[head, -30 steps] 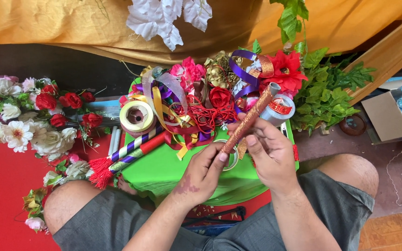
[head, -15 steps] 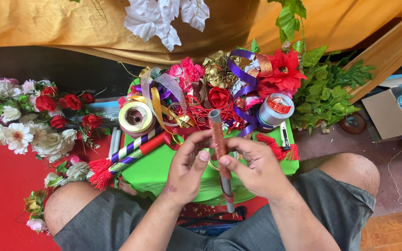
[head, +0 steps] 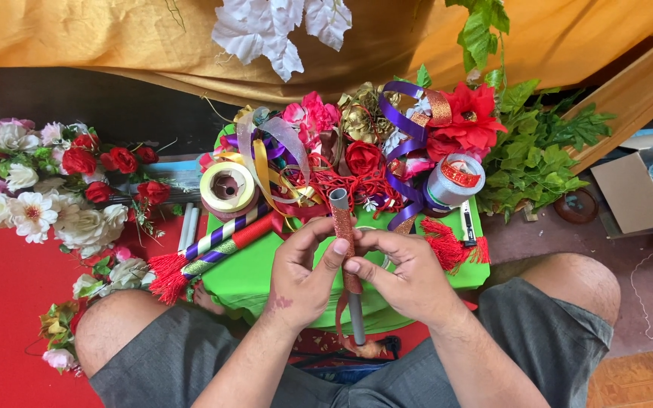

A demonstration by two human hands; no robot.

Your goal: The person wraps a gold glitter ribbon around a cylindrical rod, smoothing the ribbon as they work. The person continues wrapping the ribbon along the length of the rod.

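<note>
Your left hand (head: 305,268) and right hand (head: 402,273) meet over your lap, both closed on a grey tube (head: 347,261) that stands nearly upright between them, its open end pointing to the far side. The left hand wraps the tube from the left, thumb laid across its front. The right hand pinches it from the right, fingertips pressed to the glittery red ribbon (head: 344,227) that covers the tube's upper part. Below your hands the tube shows bare grey, and a loose red tail of ribbon hangs beside it toward your shorts.

The tube sits above the near edge of a bright green box (head: 255,276) that rests between your knees. Piled on the far part of that box: a tangle of ribbons (head: 319,170) in purple, gold and red, and artificial red flowers (head: 470,117). A roll of yellow tape (head: 227,187) lies to the left of the tube, a pale spool with a red band (head: 453,181) to the right. Finished wrapped sticks (head: 217,245) with red tassels lie at the box's left edge, striped purple and gold, just beside your left knee.

Far left, on the red mat (head: 9,295), a spray of white, pink and red artificial flowers (head: 47,189). Far right, green leaves (head: 538,159), and past them an open cardboard box (head: 632,193).
</note>
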